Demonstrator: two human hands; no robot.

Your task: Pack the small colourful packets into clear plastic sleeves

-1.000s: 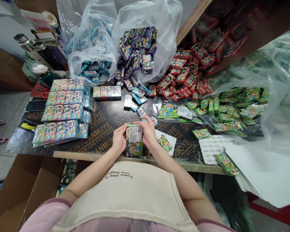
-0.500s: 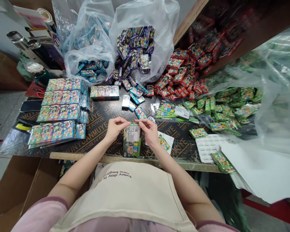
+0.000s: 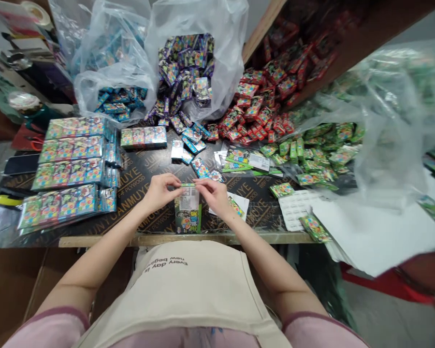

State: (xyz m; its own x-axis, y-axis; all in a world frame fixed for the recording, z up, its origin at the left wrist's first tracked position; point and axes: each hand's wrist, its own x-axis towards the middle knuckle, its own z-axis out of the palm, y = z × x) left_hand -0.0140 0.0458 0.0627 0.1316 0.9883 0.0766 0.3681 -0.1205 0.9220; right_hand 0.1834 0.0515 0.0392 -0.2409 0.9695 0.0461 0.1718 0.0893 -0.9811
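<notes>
A green pack of small boxes in a clear sleeve (image 3: 188, 215) stands upright on the black plywood table (image 3: 145, 181), close to its front edge. My left hand (image 3: 159, 190) pinches the sleeve's top edge from the left. My right hand (image 3: 212, 193) pinches the same top edge from the right, fingers closed. A loose green box on a white card (image 3: 237, 205) lies just right of my right hand.
Finished wrapped packs (image 3: 70, 166) are stacked at the left. Plastic bags hold blue boxes (image 3: 118, 99) and purple boxes (image 3: 184, 72) at the back. Red boxes (image 3: 261, 104) and green boxes (image 3: 322, 147) are heaped to the right. A white label sheet (image 3: 297, 210) and a cardboard carton (image 3: 18, 285) are nearby.
My hands moved up from the sides of the pack to its top edge and now pinch the sleeve's opening. The view swung to the right.
</notes>
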